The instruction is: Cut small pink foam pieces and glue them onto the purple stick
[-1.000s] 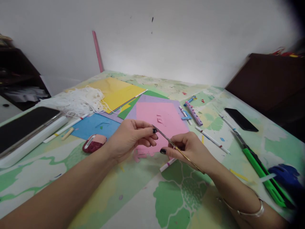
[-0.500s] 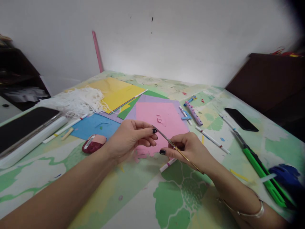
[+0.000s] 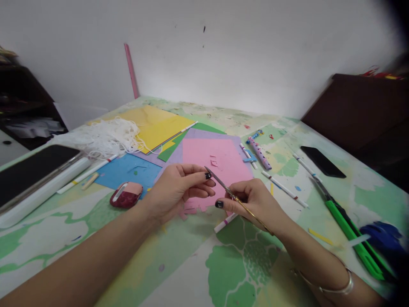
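In the head view, my right hand is closed around a slim pair of scissors with gold handles, seen nearly edge-on. The grey blades point up and to the left. My left hand has thumb and index finger pinched together right at the blade tips; anything between them is too small to make out. Both hands hover over a pink sheet, on which a few small pink cut pieces lie. More pink scraps lie by its near edge, below my left hand.
Blue paper, yellow sheets and white string lie left. An earbud case is near my left forearm. On the right are a decorated lilac tube, striped white sticks, a black phone and a green cutter.
My left hand has shifted very slightly down and right. The scissors and my right hand stay almost in place, and the view tilts up a little.
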`<action>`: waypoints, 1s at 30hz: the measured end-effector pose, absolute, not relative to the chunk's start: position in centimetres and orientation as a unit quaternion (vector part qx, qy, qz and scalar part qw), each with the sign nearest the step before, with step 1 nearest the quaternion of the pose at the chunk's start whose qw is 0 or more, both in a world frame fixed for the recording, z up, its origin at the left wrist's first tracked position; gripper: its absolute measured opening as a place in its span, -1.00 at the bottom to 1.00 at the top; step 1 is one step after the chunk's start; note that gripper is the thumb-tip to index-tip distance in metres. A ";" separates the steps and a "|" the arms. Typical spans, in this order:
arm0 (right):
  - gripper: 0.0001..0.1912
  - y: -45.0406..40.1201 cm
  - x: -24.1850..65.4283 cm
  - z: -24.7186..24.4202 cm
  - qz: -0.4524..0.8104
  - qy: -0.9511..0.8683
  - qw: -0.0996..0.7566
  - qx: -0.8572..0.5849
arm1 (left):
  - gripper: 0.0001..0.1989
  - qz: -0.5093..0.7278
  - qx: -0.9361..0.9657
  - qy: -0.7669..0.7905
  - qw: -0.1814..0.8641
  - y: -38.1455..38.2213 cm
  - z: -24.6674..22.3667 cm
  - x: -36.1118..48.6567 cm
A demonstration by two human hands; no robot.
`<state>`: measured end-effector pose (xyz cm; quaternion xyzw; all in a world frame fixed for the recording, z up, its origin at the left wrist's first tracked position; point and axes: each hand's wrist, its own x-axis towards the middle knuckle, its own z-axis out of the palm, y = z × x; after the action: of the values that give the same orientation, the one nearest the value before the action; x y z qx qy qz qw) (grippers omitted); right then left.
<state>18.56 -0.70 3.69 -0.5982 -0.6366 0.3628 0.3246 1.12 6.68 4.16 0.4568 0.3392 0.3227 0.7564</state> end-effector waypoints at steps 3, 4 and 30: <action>-0.47 -0.7 18.6 3.7 0.370 -0.632 0.322 -0.600 | -0.96 0.323 0.455 0.339 0.757 6.7 4.1 1.1; -0.46 -0.7 18.6 3.7 0.369 -0.633 0.322 -0.599 | -0.96 0.323 0.456 0.339 0.757 6.7 4.1 1.1; -0.46 -0.7 18.1 3.1 0.404 -0.601 0.360 -0.588 | -0.94 0.335 0.416 0.302 0.790 6.3 3.8 1.4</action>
<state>18.08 -0.70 3.11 -0.5882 -0.6008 0.4043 0.3599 1.42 6.32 3.84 0.4156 0.3017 0.3349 0.7900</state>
